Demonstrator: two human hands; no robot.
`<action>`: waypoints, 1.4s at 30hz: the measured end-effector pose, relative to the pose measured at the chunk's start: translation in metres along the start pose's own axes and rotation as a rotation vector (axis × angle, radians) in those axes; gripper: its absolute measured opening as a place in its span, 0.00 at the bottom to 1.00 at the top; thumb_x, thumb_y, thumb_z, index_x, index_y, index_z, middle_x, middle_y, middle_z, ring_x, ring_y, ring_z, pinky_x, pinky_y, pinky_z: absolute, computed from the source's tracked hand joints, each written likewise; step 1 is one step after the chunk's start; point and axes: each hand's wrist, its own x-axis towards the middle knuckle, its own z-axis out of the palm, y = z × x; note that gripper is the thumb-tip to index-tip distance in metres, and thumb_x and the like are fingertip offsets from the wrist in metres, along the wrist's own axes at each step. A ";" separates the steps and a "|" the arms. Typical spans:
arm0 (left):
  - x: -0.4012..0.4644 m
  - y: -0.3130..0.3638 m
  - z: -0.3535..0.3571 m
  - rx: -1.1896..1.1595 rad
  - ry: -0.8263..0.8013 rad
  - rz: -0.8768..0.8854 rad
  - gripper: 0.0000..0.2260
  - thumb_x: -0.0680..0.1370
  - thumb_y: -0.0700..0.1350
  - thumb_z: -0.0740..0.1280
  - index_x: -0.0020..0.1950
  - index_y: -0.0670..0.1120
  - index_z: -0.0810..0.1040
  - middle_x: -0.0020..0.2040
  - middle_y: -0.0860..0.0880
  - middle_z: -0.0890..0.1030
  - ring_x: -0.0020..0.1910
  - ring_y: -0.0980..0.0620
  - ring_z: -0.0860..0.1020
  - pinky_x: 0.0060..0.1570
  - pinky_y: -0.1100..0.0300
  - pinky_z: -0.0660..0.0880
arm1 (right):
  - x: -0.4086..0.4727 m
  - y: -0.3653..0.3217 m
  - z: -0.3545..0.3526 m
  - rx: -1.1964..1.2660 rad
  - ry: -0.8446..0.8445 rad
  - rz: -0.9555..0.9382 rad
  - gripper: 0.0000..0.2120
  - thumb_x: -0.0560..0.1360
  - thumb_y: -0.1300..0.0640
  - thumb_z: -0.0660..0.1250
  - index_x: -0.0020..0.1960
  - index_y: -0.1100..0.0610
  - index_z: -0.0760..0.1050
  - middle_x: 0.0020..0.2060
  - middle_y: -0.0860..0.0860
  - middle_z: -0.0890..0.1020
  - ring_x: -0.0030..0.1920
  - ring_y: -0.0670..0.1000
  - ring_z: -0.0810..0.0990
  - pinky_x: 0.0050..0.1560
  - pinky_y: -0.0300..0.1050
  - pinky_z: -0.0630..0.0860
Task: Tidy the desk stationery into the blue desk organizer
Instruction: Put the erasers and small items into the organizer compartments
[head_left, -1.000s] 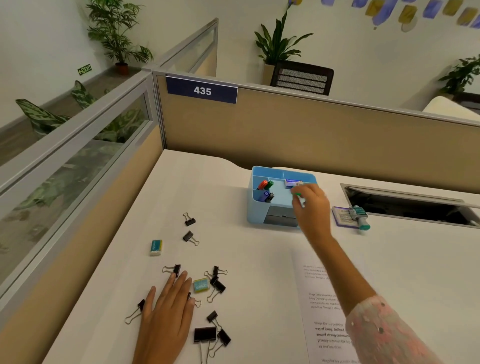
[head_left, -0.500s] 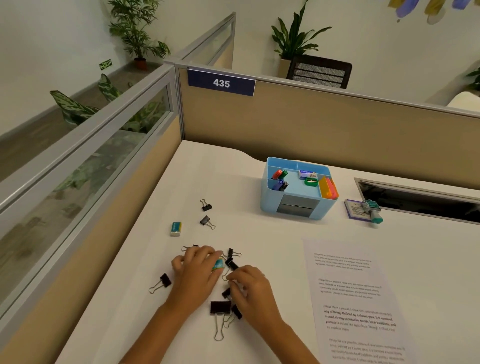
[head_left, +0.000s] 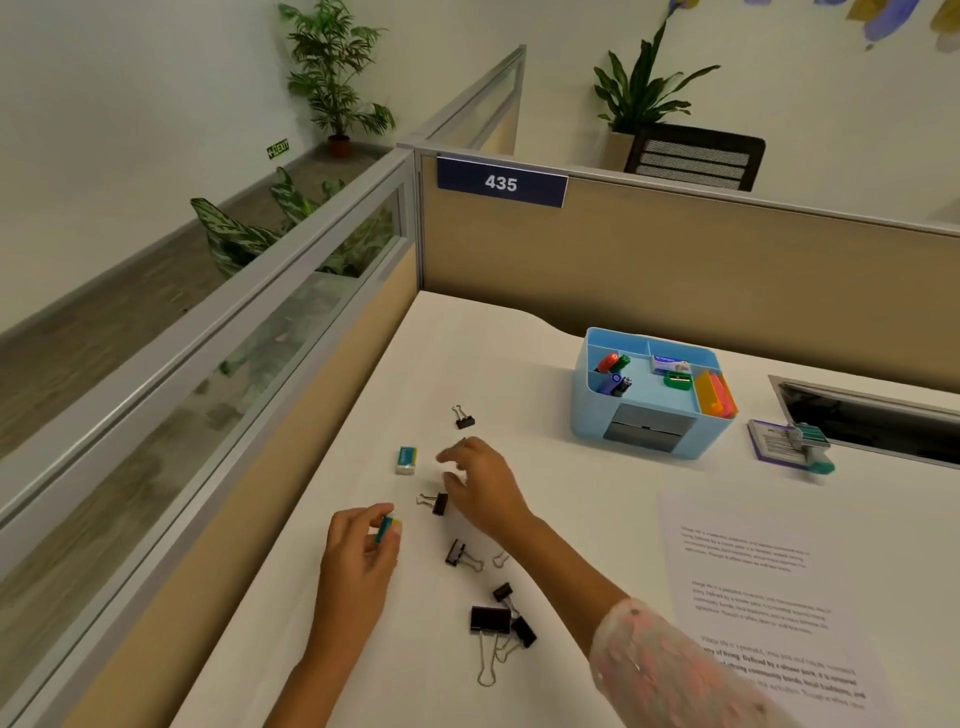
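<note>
The blue desk organizer (head_left: 589, 415) stands at the back of the white desk, holding markers, a green sharpener, a small box and orange sticky notes. My left hand (head_left: 356, 561) is shut on a small teal and yellow eraser (head_left: 388, 527), lifted just off the desk. My right hand (head_left: 480, 486) hovers further back, fingers apart and blurred, its fingertips at a black binder clip (head_left: 462, 442) that is mostly hidden. Another eraser (head_left: 406, 460) lies to the left of that hand. Several black binder clips lie loose, one (head_left: 464, 419) behind the hand and a large one (head_left: 490, 621) near my right forearm.
A printed sheet of paper (head_left: 753, 571) lies at the right. A teal stapler on a purple box (head_left: 792, 447) sits right of the organizer, beside a cable slot (head_left: 872, 421) in the desk. Beige partition walls close the back and left.
Both hands left the pile of clips. The left hand lifted the eraser and drew back left; the right hand reached forward to a clip. The view shifted right and down.
</note>
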 end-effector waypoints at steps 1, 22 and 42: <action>-0.001 -0.002 -0.004 -0.052 0.009 -0.038 0.07 0.77 0.42 0.65 0.55 0.49 0.77 0.52 0.50 0.75 0.43 0.52 0.81 0.41 0.63 0.79 | 0.010 -0.005 0.007 -0.051 -0.062 -0.045 0.15 0.74 0.63 0.63 0.61 0.60 0.76 0.59 0.57 0.77 0.56 0.57 0.76 0.56 0.46 0.71; -0.016 -0.004 0.033 -0.222 -0.124 -0.106 0.12 0.70 0.43 0.72 0.51 0.54 0.79 0.50 0.50 0.81 0.46 0.51 0.81 0.40 0.65 0.79 | -0.050 0.022 -0.090 0.139 0.252 -0.014 0.15 0.72 0.56 0.70 0.58 0.55 0.76 0.50 0.49 0.79 0.47 0.45 0.78 0.48 0.34 0.77; -0.013 0.000 0.053 0.098 -0.174 0.243 0.35 0.69 0.72 0.57 0.57 0.45 0.80 0.56 0.64 0.70 0.53 0.68 0.72 0.47 0.77 0.71 | 0.063 0.143 -0.246 -0.386 0.051 0.163 0.14 0.70 0.58 0.73 0.56 0.58 0.79 0.53 0.54 0.82 0.47 0.49 0.77 0.46 0.39 0.72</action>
